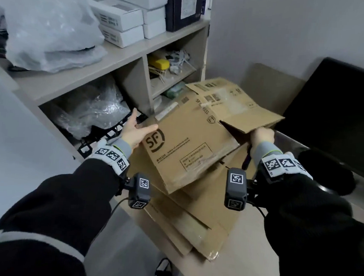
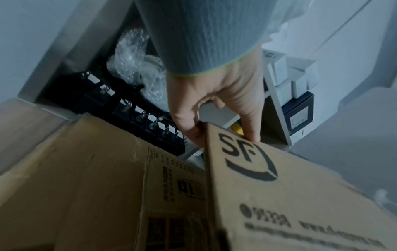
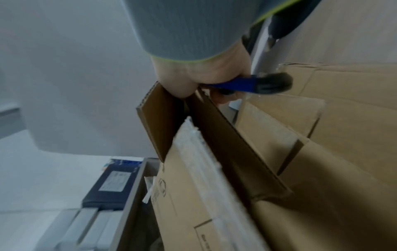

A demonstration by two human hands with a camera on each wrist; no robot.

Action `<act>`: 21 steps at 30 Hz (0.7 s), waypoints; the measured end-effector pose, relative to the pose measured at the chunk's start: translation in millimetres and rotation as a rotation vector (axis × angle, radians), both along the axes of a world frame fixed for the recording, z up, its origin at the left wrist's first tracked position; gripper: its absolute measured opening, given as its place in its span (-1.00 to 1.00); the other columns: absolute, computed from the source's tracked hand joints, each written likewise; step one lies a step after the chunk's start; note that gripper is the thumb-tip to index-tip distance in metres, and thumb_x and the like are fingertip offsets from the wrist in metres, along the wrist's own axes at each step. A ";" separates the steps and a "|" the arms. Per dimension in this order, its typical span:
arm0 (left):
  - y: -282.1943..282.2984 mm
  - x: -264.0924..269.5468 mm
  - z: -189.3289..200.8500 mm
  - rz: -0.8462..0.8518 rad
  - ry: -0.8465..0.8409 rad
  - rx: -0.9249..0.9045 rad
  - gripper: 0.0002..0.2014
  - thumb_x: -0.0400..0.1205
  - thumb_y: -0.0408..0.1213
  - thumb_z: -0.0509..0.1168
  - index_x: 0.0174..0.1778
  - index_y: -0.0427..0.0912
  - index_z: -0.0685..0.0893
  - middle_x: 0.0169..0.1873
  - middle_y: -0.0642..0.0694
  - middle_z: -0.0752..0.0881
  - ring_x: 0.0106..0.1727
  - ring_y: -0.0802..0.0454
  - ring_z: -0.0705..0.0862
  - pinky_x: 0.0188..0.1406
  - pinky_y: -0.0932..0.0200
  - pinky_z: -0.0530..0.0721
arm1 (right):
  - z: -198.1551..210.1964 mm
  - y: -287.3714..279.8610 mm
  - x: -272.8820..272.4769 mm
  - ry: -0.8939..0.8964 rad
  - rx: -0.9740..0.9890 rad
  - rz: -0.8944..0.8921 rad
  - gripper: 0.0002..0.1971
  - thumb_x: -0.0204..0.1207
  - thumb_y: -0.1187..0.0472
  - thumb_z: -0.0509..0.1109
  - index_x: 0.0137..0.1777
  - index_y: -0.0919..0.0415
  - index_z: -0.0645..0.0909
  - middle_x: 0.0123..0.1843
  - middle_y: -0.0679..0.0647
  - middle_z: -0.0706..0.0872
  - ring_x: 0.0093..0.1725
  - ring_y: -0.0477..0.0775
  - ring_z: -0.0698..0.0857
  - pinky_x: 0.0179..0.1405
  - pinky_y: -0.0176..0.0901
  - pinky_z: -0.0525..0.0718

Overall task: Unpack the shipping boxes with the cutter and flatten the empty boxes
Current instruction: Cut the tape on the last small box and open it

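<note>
Both hands outstretched: left (image 1: 136, 130) pinching flattened box (image 1: 189, 147) corner, right (image 1: 261, 136) clenching flap and cutter (image 3: 247, 86).

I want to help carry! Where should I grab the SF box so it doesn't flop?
Grab the SF box by its two far corners, one from each side. It is flattened and tilted, so one grip would probably let it sag. The left hand pinches the logo corner; the right hand, also holding the cutter, grips the flap.

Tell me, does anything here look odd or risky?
One thing: the right hand grips the SF box flap while also holding the blue cutter, crowded against the cardboard. Whether its blade is out cannot be seen. The flattened boxes overhang the table edge.
</note>
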State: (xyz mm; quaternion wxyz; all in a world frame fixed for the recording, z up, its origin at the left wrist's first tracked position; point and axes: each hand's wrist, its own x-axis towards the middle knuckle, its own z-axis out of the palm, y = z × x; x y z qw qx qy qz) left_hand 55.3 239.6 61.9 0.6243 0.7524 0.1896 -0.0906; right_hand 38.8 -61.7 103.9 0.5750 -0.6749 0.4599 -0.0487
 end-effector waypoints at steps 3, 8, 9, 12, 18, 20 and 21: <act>11.4 22.9 -24.8 -0.112 0.056 0.068 -0.12 0.54 -0.23 0.49 0.68 0.08 0.11 0.63 -0.11 0.24 0.60 -0.09 0.29 0.45 -0.08 0.35 | -26.1 8.9 14.3 -0.037 0.223 -0.080 -0.55 0.58 0.11 0.20 0.42 0.29 0.48 0.18 0.12 0.64 0.18 0.22 0.66 0.12 -0.07 0.62; 7.2 30.8 -57.9 -0.290 0.276 0.250 0.12 0.37 -0.08 0.61 0.70 0.08 -0.02 0.66 -0.18 0.15 0.62 -0.15 0.24 0.49 -0.17 0.41 | -50.7 8.6 14.7 -0.063 0.427 -0.219 -0.49 0.30 0.06 0.33 0.30 0.11 0.54 0.09 0.07 0.73 -0.07 0.11 0.71 -0.33 -0.17 0.65; 3.9 31.9 -62.8 -0.365 0.360 0.369 0.20 0.30 0.06 0.62 0.70 0.10 -0.06 0.67 -0.20 0.06 0.65 -0.19 0.15 0.52 -0.21 0.35 | -52.3 10.4 13.6 -0.051 0.399 -0.218 -0.45 0.27 0.02 0.32 0.32 0.10 0.53 0.10 0.09 0.73 -0.09 0.12 0.71 -0.36 -0.18 0.64; -6.1 34.3 -65.7 -0.545 0.519 0.784 0.33 0.19 0.39 0.51 0.70 -0.03 -0.13 0.66 -0.28 -0.07 0.67 -0.30 -0.03 0.59 -0.26 0.09 | -60.4 11.0 17.7 -0.052 0.303 -0.295 -0.34 0.36 -0.11 0.35 0.44 0.13 0.39 0.16 0.14 0.70 -0.16 0.15 0.72 -0.23 -0.05 0.73; -22.6 55.0 -57.4 -0.662 0.464 1.043 0.52 -0.02 0.49 0.51 0.65 -0.17 -0.22 0.62 -0.28 -0.11 0.64 -0.34 -0.07 0.58 -0.24 0.08 | -69.8 1.0 33.4 0.076 0.031 -0.272 -0.26 0.54 0.01 0.34 0.57 0.32 0.08 0.51 0.23 0.37 0.43 0.26 0.47 0.42 0.05 0.43; -34.3 60.2 -54.6 -0.739 0.362 1.097 0.53 0.07 0.34 0.59 0.64 -0.12 -0.39 0.63 -0.29 -0.35 0.63 -0.40 -0.30 0.60 -0.36 -0.09 | -66.3 1.7 31.2 0.083 -0.185 -0.195 -0.43 0.52 0.18 0.30 0.47 0.30 0.19 0.43 0.24 0.43 0.33 0.26 0.53 0.28 0.00 0.46; -41.9 63.7 -54.0 -0.792 0.285 1.124 0.53 0.12 0.24 0.63 0.62 -0.08 -0.46 0.60 -0.30 -0.45 0.60 -0.42 -0.40 0.57 -0.42 -0.17 | -62.8 2.8 29.9 0.038 -0.310 -0.171 -0.51 0.51 0.21 0.28 0.40 0.28 0.26 0.37 0.21 0.49 0.24 0.21 0.57 0.20 -0.06 0.47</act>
